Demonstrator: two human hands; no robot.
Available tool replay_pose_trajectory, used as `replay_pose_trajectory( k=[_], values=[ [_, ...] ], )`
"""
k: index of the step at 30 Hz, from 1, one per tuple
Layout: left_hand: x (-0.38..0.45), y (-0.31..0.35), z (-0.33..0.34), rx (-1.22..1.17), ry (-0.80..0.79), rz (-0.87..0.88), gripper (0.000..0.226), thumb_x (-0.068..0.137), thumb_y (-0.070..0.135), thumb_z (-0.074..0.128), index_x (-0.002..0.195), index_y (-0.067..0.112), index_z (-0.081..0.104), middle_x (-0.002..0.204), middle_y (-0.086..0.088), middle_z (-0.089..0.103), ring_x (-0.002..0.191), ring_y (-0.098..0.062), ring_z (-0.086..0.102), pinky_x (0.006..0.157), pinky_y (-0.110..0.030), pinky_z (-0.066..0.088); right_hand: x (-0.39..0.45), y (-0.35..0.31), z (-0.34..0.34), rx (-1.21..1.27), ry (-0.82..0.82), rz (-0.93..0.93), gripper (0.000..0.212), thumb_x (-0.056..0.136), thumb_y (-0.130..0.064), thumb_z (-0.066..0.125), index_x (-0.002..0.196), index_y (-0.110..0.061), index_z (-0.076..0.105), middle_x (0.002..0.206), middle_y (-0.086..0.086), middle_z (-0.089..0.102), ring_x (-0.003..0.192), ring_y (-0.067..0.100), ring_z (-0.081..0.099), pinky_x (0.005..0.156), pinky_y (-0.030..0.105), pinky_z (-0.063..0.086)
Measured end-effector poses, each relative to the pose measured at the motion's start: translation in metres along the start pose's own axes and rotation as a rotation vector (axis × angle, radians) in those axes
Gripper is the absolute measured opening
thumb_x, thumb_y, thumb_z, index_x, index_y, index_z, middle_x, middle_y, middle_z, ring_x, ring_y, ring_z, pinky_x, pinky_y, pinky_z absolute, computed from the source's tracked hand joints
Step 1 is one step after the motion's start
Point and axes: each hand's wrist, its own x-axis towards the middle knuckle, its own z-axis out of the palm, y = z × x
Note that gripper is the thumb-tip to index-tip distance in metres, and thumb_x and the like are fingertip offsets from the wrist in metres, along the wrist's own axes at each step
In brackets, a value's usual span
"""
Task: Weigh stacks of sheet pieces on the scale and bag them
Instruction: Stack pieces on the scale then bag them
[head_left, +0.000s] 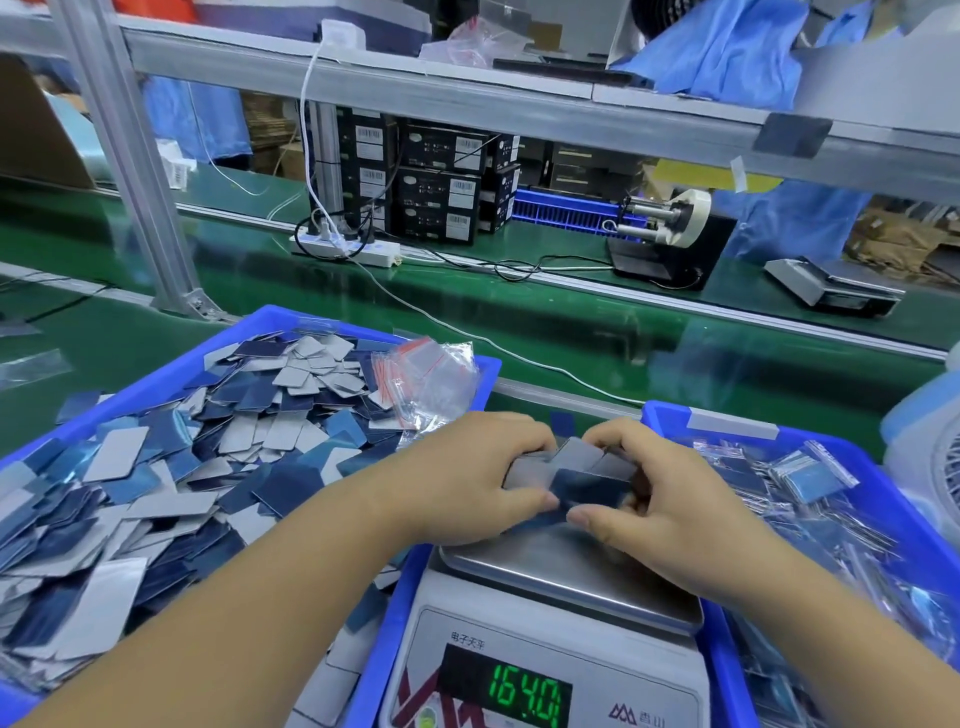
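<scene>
Scale (550, 623) display reads 164.0. Above its steel pan, left hand (483, 480) and right hand (641, 488) grip one stack of sheet pieces (582, 475), fingers (545, 501) curled round it. Loose pieces fill the left bin (291, 322).

Grey and dark blue sheet pieces (571, 475) are showing at lower centre of the frame, and more are lying mixed, pale grey, light blue and navy, in the bright blue tray (156, 374) at left. Clear bags (426, 379) with red strips are lying at its upper right corner. The scale (545, 649) at the bottom is showing a silver pan, white body and glowing green digits on black. The belt (571, 322) across the middle is looking deep green.
</scene>
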Motion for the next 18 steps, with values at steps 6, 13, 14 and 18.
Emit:
replay_pose_trajectory(
  k=[6,13,14,18],
  values=[
    [-0.0008,-0.0019,-0.0032,-0.015,-0.036,-0.054,0.014,0.088,0.035,0.069,0.096,0.033,0.057,0.094,0.012,0.055,0.089,-0.006,0.053,0.077,-0.025,0.042,0.0008,0.0041,0.0023,-0.007,0.026,0.002,0.04,0.085,-0.024,0.074,0.107,-0.05,0.052,0.079,-0.006,0.066,0.061,0.014,0.059,0.061,0.028,0.051],
    [-0.0021,0.0068,-0.0014,0.029,-0.084,-0.064,0.028,0.082,0.045,0.073,0.073,0.038,0.048,0.078,0.014,0.053,0.076,-0.002,0.05,0.062,-0.019,0.036,0.0007,0.0075,0.0022,-0.089,0.066,0.008,0.039,0.083,-0.022,0.076,0.104,-0.048,0.056,0.064,-0.005,0.063,0.058,0.011,0.056,0.056,0.013,0.041],
    [-0.0018,0.0065,-0.0013,0.041,-0.078,-0.07,0.027,0.083,0.045,0.073,0.075,0.033,0.05,0.077,0.011,0.054,0.074,-0.006,0.05,0.062,-0.023,0.038,0.0008,0.0074,0.0025,-0.084,0.075,0.0,0.038,0.083,-0.021,0.077,0.102,-0.046,0.057,0.063,-0.004,0.062,0.057,0.011,0.055,0.056,0.013,0.04],
    [-0.0004,0.0041,-0.0003,0.029,-0.049,-0.074,0.019,0.09,0.039,0.068,0.087,0.022,0.059,0.082,0.008,0.057,0.078,-0.009,0.051,0.067,-0.021,0.04,0.0012,0.0071,0.0027,-0.089,0.112,-0.017,0.034,0.083,-0.015,0.077,0.098,-0.042,0.06,0.062,-0.01,0.061,0.056,0.012,0.055,0.056,0.012,0.039]
  ],
)
